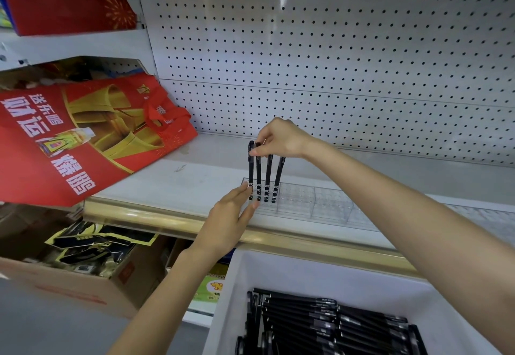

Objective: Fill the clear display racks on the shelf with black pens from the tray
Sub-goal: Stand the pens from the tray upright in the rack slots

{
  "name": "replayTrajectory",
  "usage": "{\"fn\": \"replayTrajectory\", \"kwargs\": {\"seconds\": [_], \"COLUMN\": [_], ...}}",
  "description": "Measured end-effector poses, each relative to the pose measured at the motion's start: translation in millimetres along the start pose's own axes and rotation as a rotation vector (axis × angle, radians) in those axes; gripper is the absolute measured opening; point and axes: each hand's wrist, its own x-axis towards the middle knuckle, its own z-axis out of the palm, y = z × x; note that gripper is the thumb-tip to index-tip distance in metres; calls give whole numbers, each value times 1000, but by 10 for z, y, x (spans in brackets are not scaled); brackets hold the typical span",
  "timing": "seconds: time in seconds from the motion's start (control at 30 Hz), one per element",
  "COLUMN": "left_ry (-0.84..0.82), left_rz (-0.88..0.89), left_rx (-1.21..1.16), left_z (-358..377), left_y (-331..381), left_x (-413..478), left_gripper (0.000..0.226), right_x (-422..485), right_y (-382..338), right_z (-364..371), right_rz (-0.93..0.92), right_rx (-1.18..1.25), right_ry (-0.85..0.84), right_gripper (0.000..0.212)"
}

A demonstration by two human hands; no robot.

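Note:
A clear display rack [306, 201] lies on the white shelf [200, 176]. Several black pens [268, 173] stand upright in its left end. My right hand [281, 138] is above them and pinches the top of the leftmost pen [251, 165]. My left hand [228, 221] has straight fingers touching the rack's left front corner. Below, a white tray [292, 271] holds several more black pens [328, 324] lying flat.
A red printed bag [83, 137] lies on the shelf at the left. White pegboard [334, 62] backs the shelf. A gold strip [167, 215] edges the shelf front. A cardboard box [69, 279] of goods sits lower left.

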Motion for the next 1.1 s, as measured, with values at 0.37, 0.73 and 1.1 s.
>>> {"fn": "replayTrajectory", "kwargs": {"seconds": [0.37, 0.73, 1.1], "left_ry": [7, -41, -175], "left_rz": [12, 75, 128], "left_rx": [-1, 194, 82], "left_z": [-4, -93, -6], "left_y": [14, 68, 486], "left_x": [-10, 2, -673], "left_gripper": [49, 56, 57], "right_x": [22, -132, -1560], "right_y": [-11, 15, 363], "right_z": [-34, -233, -331], "right_rz": [-4, -2, 26], "right_rx": [21, -45, 142], "right_ry": [-7, 33, 231], "right_gripper": [16, 37, 40]}}
